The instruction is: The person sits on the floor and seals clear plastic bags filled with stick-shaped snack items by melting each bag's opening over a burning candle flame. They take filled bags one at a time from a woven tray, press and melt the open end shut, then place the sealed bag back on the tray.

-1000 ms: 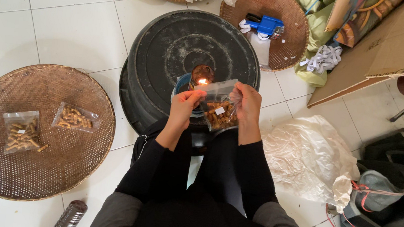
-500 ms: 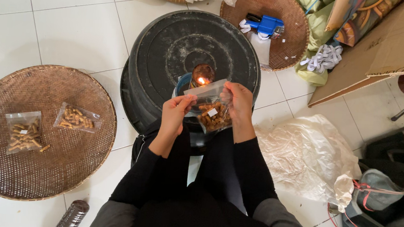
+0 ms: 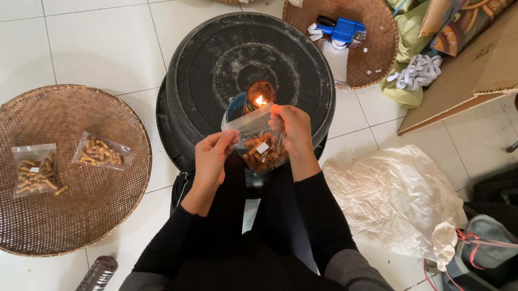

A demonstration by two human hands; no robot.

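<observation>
Both hands hold one small clear plastic bag [image 3: 259, 144] of brown snack pieces right at the near rim of the upturned black tub [image 3: 250, 70]. The left hand [image 3: 214, 157] pinches the bag's lower left corner between thumb and fingers; the right hand [image 3: 295, 130] grips its upper right edge, fingers closed on the plastic. The bag's top edge sits just beside the flame of a lit candle [image 3: 259, 97] (in a small holder on the tub's base, close to the near rim). Left of the tub, on the white tiled floor [image 3: 93, 43], lies a wide woven tray [image 3: 47, 208] carrying two more filled bags [image 3: 101, 152]. Beyond the tub, a second woven tray [image 3: 366, 61] holds a blue handheld tool [image 3: 341, 30]. To the tub's right lies crumpled white plastic sheeting [image 3: 391, 201].
</observation>
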